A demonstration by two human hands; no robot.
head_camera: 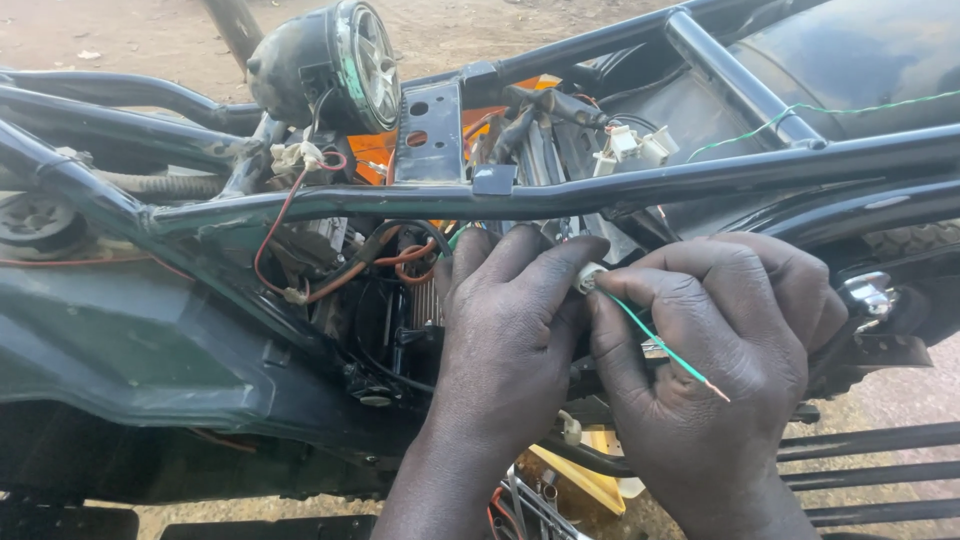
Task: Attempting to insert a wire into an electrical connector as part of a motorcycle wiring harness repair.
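— What sits at the centre of it?

— A small white plastic connector, blocky and pale against the dark metal. It lies just below the black frame tube that crosses the motorcycle, between the tips of the two hands.

— And the wire?

— A thin green wire runs out of the connector, slanting down and to the right across the right hand. Its far end is stripped, showing a short bare coppery tip (the only bright metal on it).

— How do the hands stand?

— The left hand pinches the connector between thumb and forefinger, the other fingers curled behind it. The right hand is closed around the green wire near the connector, fingertips pressing where wire meets plastic; the loose length lies over its fingers.

— What surrounds them?

— Behind the left hand there is a tangle of red wires and black cables, with a finned engine part partly hidden. Further up, a second cluster of white connectors hangs near the tube. A round headlamp with a chrome rim lies on the frame at upper left. Another green wire trails along the upper right over a dark tank panel. Beneath it all is bare dirt ground.
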